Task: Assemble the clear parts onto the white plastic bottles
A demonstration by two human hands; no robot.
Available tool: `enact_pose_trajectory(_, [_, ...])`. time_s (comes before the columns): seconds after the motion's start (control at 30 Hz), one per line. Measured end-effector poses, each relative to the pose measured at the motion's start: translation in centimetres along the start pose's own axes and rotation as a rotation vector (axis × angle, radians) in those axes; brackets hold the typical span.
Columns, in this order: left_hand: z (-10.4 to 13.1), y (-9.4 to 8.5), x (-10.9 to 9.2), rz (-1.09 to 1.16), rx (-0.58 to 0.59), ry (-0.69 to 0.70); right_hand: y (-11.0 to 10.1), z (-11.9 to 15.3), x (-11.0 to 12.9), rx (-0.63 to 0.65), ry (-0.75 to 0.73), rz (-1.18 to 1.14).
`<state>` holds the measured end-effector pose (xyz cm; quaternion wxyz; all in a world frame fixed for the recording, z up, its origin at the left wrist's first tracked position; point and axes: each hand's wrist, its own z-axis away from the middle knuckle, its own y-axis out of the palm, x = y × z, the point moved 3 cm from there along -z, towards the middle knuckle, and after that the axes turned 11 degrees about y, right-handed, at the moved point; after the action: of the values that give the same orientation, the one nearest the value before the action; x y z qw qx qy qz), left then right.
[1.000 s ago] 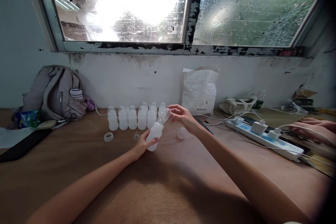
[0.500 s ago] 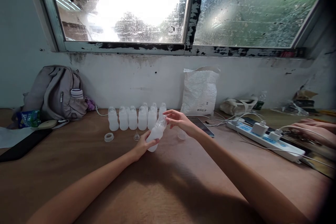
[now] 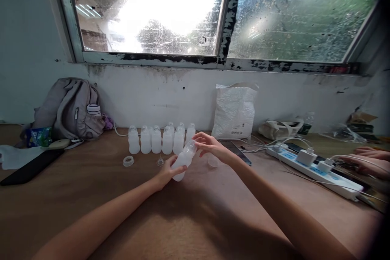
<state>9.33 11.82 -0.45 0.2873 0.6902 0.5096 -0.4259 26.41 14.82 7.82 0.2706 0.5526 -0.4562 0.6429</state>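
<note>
A frosted white baby bottle (image 3: 180,166) leans to the right over the table. My left hand (image 3: 167,174) is closed round its lower body. At its top, my right hand (image 3: 210,146) has its fingertips on the clear cap (image 3: 191,148); the exact grip is partly hidden. Behind them stands a group of upright baby bottles (image 3: 156,142), each with a clear top. Left of my hands lie a whitish ring (image 3: 128,161) and a small clear nipple (image 3: 160,162). A clear round piece (image 3: 213,163) rests on the table just right of the bottle.
A grey backpack (image 3: 68,109) and a black flat case (image 3: 32,166) are at the left. By the wall stands a white padded bag (image 3: 235,111). A phone (image 3: 236,153) and a white power strip (image 3: 313,172) with cables lie right, near another person's hands (image 3: 367,161).
The view has shifted slightly, so the scene sits a little lower and further right. Both hands remain at the tilted bottle, with almost the same hold.
</note>
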Motion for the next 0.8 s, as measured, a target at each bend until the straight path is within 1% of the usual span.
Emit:
enact_pose_trajectory(0.07, [0.1, -0.2, -0.1, -0.040, -0.058, 0.007, 0.1, 0.0, -0.7, -0.023, 0.034, -0.031])
enact_pose_trajectory(0.13, [0.5, -0.7, -0.6, -0.119, -0.161, 0.055, 0.4, 0.4, -1.7, -0.058, 0.063, -0.112])
enact_pose_trajectory(0.2, [1.4, -1.2, -1.5, -0.212, -0.210, 0.117, 1.3, 1.2, -2.8, -0.034, 0.120, -0.230])
enact_pose_trajectory(0.23, [2.0, -1.4, -1.9, -0.244, -0.193, 0.131, 1.8, 1.8, -3.3, 0.009, 0.160, -0.286])
enact_pose_trajectory(0.3, [3.5, -1.7, -2.6, -0.264, -0.077, 0.068, 3.2, 3.2, -3.9, 0.119, 0.236, -0.352])
enact_pose_trajectory(0.37, [4.9, -2.2, -3.4, -0.281, -0.001, 0.022, 4.5, 4.6, -4.2, 0.206, 0.273, -0.336])
enact_pose_trajectory(0.43, [6.0, -2.7, -4.3, -0.313, 0.037, 0.045, 5.7, 5.5, -4.3, 0.258, 0.275, -0.266])
enact_pose_trajectory(0.53, [6.9, -3.3, -5.4, -0.364, 0.087, 0.095, 7.3, 6.4, -4.6, 0.259, 0.210, -0.154])
enact_pose_trajectory(0.63, [7.4, -3.5, -6.2, -0.399, 0.138, 0.121, 8.5, 7.3, -4.8, 0.179, 0.088, -0.051])
enact_pose_trajectory(0.7, [7.8, -3.3, -6.7, -0.420, 0.173, 0.206, 9.1, 8.1, -4.9, 0.108, -0.011, 0.096])
enact_pose_trajectory(0.8, [8.7, -2.8, -7.4, -0.437, 0.209, 0.381, 9.7, 9.6, -4.6, 0.007, -0.200, 0.353])
